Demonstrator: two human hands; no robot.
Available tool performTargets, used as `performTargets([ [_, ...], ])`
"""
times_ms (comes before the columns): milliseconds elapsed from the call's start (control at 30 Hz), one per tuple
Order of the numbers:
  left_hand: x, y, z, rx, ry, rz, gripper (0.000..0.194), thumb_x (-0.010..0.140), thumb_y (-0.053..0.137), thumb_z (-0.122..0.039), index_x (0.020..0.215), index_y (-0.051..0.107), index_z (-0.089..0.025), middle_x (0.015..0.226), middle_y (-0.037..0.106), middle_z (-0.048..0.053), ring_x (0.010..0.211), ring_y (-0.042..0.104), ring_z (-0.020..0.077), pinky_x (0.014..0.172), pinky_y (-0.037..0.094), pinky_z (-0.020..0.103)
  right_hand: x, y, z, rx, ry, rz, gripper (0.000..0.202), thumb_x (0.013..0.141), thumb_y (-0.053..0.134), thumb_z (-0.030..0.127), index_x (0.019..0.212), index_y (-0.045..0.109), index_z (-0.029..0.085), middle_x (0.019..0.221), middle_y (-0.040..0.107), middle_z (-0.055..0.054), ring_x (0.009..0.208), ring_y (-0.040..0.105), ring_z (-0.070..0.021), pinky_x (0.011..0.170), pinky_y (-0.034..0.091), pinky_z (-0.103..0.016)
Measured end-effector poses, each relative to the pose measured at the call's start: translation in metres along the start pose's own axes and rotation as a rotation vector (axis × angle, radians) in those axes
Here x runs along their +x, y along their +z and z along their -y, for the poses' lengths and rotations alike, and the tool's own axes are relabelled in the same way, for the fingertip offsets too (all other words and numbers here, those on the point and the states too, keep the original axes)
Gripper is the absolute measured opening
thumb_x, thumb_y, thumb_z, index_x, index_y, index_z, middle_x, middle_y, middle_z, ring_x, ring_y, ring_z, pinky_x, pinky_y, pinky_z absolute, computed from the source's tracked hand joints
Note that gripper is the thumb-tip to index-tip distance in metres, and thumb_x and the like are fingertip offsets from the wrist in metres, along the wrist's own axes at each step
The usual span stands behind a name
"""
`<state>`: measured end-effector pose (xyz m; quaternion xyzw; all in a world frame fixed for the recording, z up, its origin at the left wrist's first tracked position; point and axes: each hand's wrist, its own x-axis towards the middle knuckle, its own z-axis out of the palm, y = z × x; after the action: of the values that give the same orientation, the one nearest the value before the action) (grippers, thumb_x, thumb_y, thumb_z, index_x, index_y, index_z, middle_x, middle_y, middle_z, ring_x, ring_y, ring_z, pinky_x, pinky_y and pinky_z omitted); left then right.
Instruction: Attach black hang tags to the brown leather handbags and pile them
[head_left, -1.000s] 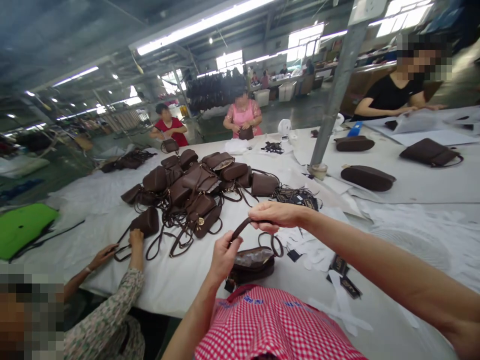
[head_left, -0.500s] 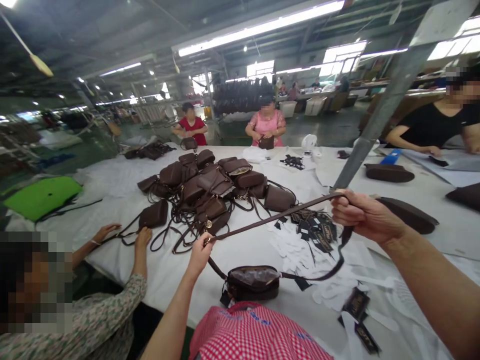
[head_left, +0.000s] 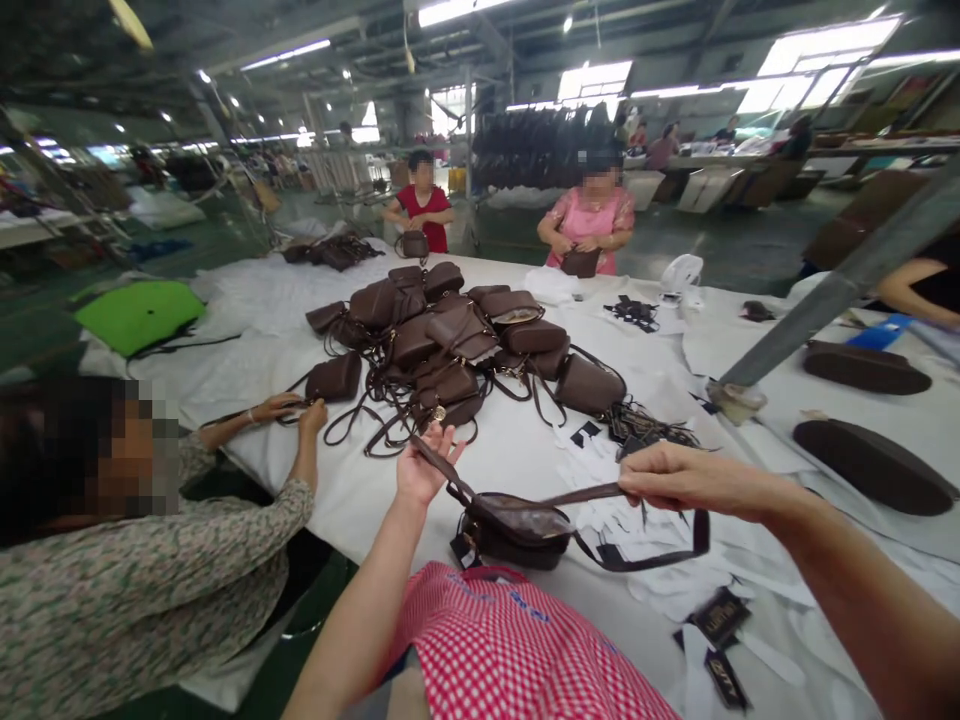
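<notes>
A small brown handbag (head_left: pixel 517 545) stands on the table just in front of me, its top open and a greyish lining showing. Its long brown strap (head_left: pixel 667 562) loops out to the right. My right hand (head_left: pixel 667 482) pinches the strap to the right of the bag. At the bag's left, my left hand (head_left: pixel 427 468) is turned palm up with fingers apart, and a stretch of strap lies across it. A black tag (head_left: pixel 463 550) hangs at the bag's left end.
A heap of brown handbags (head_left: pixel 442 335) lies beyond my hands. Black tags (head_left: pixel 716 615) and white paper strips (head_left: pixel 652 535) are scattered at right. A grey post (head_left: pixel 817 290) leans there. A co-worker's hands (head_left: pixel 300 408) handle another bag at left.
The strap, stretched taut between my raised hands before, now sags. Both hands are lower, and my left fingers have opened from their pinch. The view has shifted to the right.
</notes>
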<state>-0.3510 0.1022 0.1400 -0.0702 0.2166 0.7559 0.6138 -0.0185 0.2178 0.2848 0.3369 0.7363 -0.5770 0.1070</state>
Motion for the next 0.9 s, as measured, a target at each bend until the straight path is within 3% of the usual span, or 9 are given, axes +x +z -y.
performTargets([
  [67, 0.002, -0.007, -0.007, -0.035, -0.008, -0.062, 0.02, 0.08, 0.042, -0.008, 0.075, 0.06, -0.013, 0.05, 0.052, -0.002, 0.047, 0.056, 0.0094, 0.07, 0.055, 0.03, 0.006, -0.001, -0.006, -0.04, 0.058, -0.073, 0.057, 0.074, 0.055, 0.072, 0.067, 0.056, 0.015, 0.05, 0.036, 0.006, 0.048, 0.026, -0.0063, 0.045, 0.018, -0.022],
  [133, 0.002, -0.009, -0.008, 0.0, -0.031, -0.114, 0.018, 0.079, 0.043, -0.008, 0.068, 0.056, -0.014, 0.043, 0.041, -0.006, 0.035, 0.041, 0.0061, 0.055, 0.049, 0.024, 0.016, 0.003, -0.012, -0.071, 0.093, -0.109, 0.057, 0.073, 0.054, 0.072, 0.065, 0.054, 0.016, 0.05, 0.037, 0.006, 0.047, 0.027, -0.0066, 0.045, 0.019, -0.022],
  [267, 0.003, 0.003, 0.003, 0.202, 0.026, -0.171, 0.014, 0.076, 0.046, -0.012, 0.076, 0.06, -0.012, 0.062, 0.061, 0.004, 0.056, 0.061, 0.0143, 0.06, 0.051, 0.029, 0.04, 0.023, -0.01, -0.191, 0.094, -0.043, 0.049, 0.077, 0.052, 0.063, 0.065, 0.055, 0.016, 0.051, 0.042, 0.004, 0.049, 0.034, -0.0079, 0.046, 0.024, -0.022],
  [400, 0.001, 0.018, 0.013, 0.373, 0.094, 0.009, 0.015, 0.07, 0.051, -0.017, 0.082, 0.06, -0.012, 0.08, 0.068, 0.009, 0.078, 0.067, 0.0202, 0.071, 0.052, 0.032, 0.061, 0.04, 0.01, -0.297, 0.094, -0.01, 0.04, 0.082, 0.049, 0.05, 0.066, 0.058, 0.015, 0.051, 0.047, 0.002, 0.049, 0.039, -0.0094, 0.047, 0.027, -0.023],
  [467, -0.001, 0.023, 0.019, 0.458, 0.021, 0.094, 0.014, 0.07, 0.052, -0.021, 0.081, 0.058, -0.014, 0.064, 0.061, 0.004, 0.059, 0.061, 0.0164, 0.062, 0.05, 0.032, 0.071, 0.046, 0.019, -0.323, 0.088, -0.031, 0.037, 0.083, 0.048, 0.045, 0.066, 0.059, 0.015, 0.052, 0.049, 0.001, 0.049, 0.041, -0.0098, 0.047, 0.028, -0.023],
  [533, -0.002, 0.027, 0.03, 0.541, -0.037, 0.141, 0.014, 0.069, 0.052, -0.021, 0.082, 0.056, -0.016, 0.053, 0.049, -0.004, 0.04, 0.043, 0.0086, 0.049, 0.041, 0.025, 0.084, 0.053, 0.027, -0.33, 0.086, -0.05, 0.034, 0.083, 0.047, 0.041, 0.066, 0.06, 0.015, 0.052, 0.05, 0.001, 0.049, 0.042, -0.0101, 0.047, 0.029, -0.023],
  [600, -0.003, 0.031, 0.044, 0.593, -0.056, 0.176, 0.019, 0.066, 0.053, -0.018, 0.085, 0.054, -0.017, 0.055, 0.046, -0.006, 0.038, 0.032, 0.0046, 0.044, 0.032, 0.02, 0.098, 0.061, 0.033, -0.321, 0.091, -0.07, 0.03, 0.084, 0.045, 0.034, 0.067, 0.061, 0.014, 0.054, 0.052, 0.0, 0.051, 0.044, -0.0101, 0.048, 0.031, -0.022],
  [733, -0.007, 0.035, 0.063, 0.751, -0.083, 0.297, 0.042, 0.057, 0.054, -0.011, 0.099, 0.052, -0.017, 0.076, 0.055, -0.002, 0.049, 0.044, 0.0061, 0.051, 0.037, 0.021, 0.122, 0.075, 0.042, -0.271, 0.101, -0.094, 0.025, 0.083, 0.044, 0.023, 0.063, 0.055, 0.014, 0.054, 0.05, 0.001, 0.051, 0.044, -0.0087, 0.049, 0.033, -0.021],
  [900, -0.011, 0.032, 0.063, 1.276, 0.06, 0.444, 0.056, 0.058, 0.058, -0.002, 0.111, 0.056, -0.02, 0.082, 0.062, -0.001, 0.074, 0.058, 0.0156, 0.068, 0.043, 0.023, 0.134, 0.084, 0.038, -0.141, 0.102, -0.129, 0.019, 0.081, 0.043, 0.016, 0.064, 0.049, 0.017, 0.054, 0.046, 0.003, 0.045, 0.04, -0.0078, 0.043, 0.031, -0.021],
])
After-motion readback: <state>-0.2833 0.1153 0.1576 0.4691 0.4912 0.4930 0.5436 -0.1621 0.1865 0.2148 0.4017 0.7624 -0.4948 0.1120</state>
